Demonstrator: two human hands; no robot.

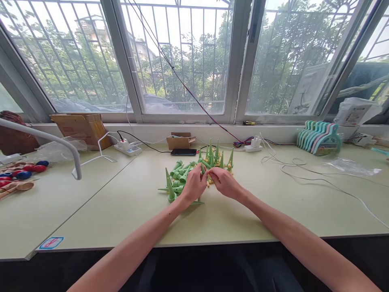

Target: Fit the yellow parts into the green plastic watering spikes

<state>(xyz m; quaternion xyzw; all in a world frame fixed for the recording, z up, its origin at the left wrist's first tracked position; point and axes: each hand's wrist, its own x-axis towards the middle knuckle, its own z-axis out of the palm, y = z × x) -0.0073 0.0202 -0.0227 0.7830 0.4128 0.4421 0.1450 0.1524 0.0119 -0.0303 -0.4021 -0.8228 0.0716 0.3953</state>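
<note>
Your left hand (194,184) and right hand (223,180) meet fingertip to fingertip, pinching a green cone (203,168) (your fingers mostly hide it) above the pale tabletop (237,223), more green cones (180,176) beside your left, barred windows (185,61) beyond, your forearms cut off below
</note>
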